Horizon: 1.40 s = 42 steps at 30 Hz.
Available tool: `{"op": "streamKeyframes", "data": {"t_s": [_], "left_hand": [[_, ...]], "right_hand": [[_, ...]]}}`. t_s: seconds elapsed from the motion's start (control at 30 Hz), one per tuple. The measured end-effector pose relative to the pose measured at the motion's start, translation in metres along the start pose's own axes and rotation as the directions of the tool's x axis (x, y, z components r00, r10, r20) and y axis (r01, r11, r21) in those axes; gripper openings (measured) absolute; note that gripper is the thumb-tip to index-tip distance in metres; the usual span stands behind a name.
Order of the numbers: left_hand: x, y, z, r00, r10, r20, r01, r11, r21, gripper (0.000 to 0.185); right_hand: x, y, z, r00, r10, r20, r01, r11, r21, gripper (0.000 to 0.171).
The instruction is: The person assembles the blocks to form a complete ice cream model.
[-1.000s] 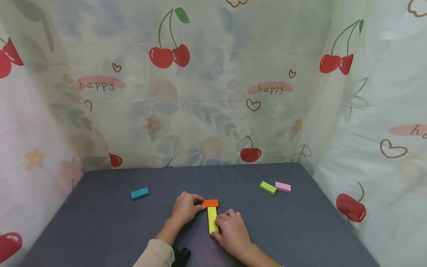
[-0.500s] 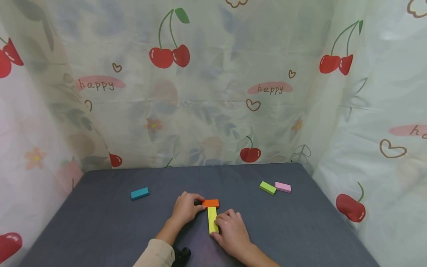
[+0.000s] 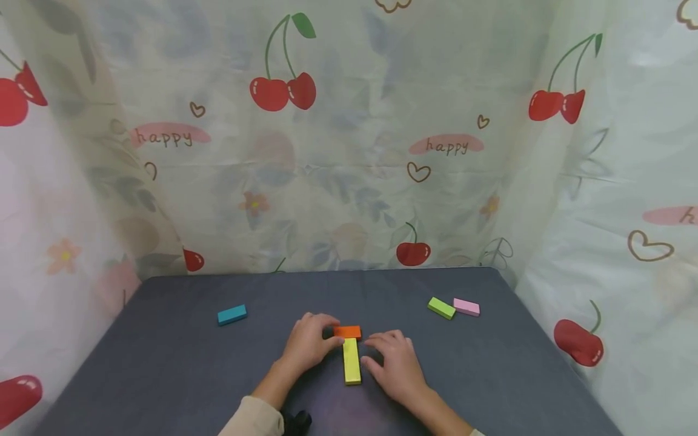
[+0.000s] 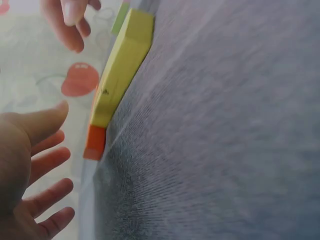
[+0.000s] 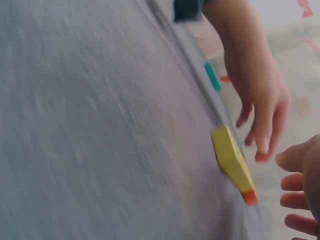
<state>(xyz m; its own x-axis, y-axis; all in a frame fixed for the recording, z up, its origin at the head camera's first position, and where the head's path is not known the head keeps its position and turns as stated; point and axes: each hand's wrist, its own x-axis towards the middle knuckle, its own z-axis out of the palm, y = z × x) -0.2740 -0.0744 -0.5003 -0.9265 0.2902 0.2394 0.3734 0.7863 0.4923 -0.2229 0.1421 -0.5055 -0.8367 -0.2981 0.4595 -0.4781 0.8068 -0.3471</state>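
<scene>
A yellow block (image 3: 351, 362) lies lengthwise on the dark table, its far end against an orange block (image 3: 347, 332) set crosswise, so together they form a T. My left hand (image 3: 308, 342) hovers at the orange block's left end, fingers relaxed and spread. The left wrist view shows a gap between that hand (image 4: 30, 170) and the orange block (image 4: 95, 142). To the right of the yellow block is my right hand (image 3: 398, 366), loosely bent and holding nothing. In the right wrist view, both hands stand off the yellow block (image 5: 231, 157).
At the back left of the table (image 3: 163, 363) lies a blue block (image 3: 232, 315). A green block (image 3: 441, 307) and a pink block (image 3: 466, 307) sit end to end at the back right. Cherry-printed curtains (image 3: 338, 151) enclose the table's back and sides.
My right hand has let go of the yellow block and moved up and right of it. My left fingers have come off the orange block. Both blocks stay in their T.
</scene>
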Motion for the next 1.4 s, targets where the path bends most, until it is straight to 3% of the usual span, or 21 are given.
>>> {"op": "streamKeyframes", "data": {"t_s": [0.2, 0.4, 0.63, 1.0, 1.4], "left_hand": [[-0.008, 0.008, -0.002, 0.987, 0.068, 0.145, -0.076, 0.996, 0.049, 0.051], [-0.015, 0.013, 0.003, 0.975, 0.075, 0.211, -0.096, 0.991, 0.093, 0.058], [-0.020, 0.017, 0.008, 0.968, 0.097, 0.233, -0.127, 0.985, 0.117, 0.060], [-0.022, 0.017, 0.010, 0.961, 0.085, 0.263, -0.116, 0.988, 0.106, 0.058], [-0.027, 0.018, 0.011, 0.972, 0.099, 0.215, -0.123, 0.987, 0.100, 0.057]], "right_hand": [[0.004, 0.020, -0.010, 0.996, 0.090, -0.021, -0.091, 0.995, -0.043, 0.028], [0.000, 0.034, -0.013, 0.992, 0.123, -0.036, -0.124, 0.992, -0.036, 0.027], [-0.007, 0.054, -0.012, 0.991, 0.107, -0.084, -0.110, 0.993, -0.033, 0.025], [-0.006, 0.073, -0.015, 0.988, 0.123, -0.090, -0.129, 0.989, -0.070, 0.023], [0.011, 0.106, -0.033, 0.983, 0.176, -0.046, -0.181, 0.968, -0.172, 0.026]]}}
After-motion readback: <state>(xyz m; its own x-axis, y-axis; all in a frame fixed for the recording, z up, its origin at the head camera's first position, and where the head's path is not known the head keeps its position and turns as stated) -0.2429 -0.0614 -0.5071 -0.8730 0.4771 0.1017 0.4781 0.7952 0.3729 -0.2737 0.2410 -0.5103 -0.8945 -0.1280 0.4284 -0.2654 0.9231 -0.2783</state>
